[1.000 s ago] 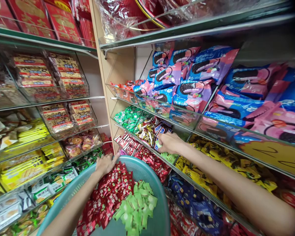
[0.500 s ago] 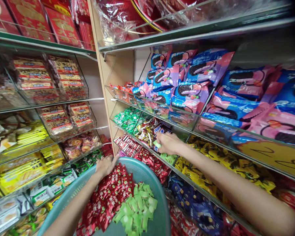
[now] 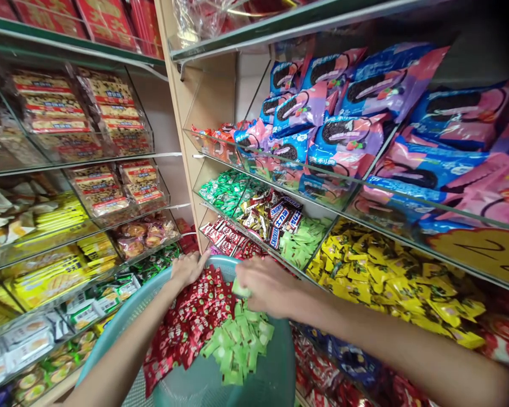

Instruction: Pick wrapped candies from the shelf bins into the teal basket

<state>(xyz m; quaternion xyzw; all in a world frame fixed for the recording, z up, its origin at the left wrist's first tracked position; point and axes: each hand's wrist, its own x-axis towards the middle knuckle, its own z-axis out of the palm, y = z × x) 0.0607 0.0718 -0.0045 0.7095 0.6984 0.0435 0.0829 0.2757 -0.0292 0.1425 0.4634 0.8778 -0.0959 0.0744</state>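
My left hand grips the far rim of a teal plastic basket, its thumb pointing right. Red-wrapped candies fill the basket's left side, and a heap of small light-green packets lies right of them. Over the basket's right rim, my right hand is closed around light-green candy packets; how many is hidden by the fingers. Beyond it, a shelf compartment holds more green packets, beside Snickers bars.
Glass-fronted shelves meet at a corner ahead. On the right are blue-and-pink cookie bags, yellow-wrapped candies and a yellow price sign. Packaged biscuits line the left shelves. A wooden post stands between them.
My right hand has drawn back from the green-packet compartment to above the basket, carrying green packets. My left hand stays on the rim. The view has tilted down a little.
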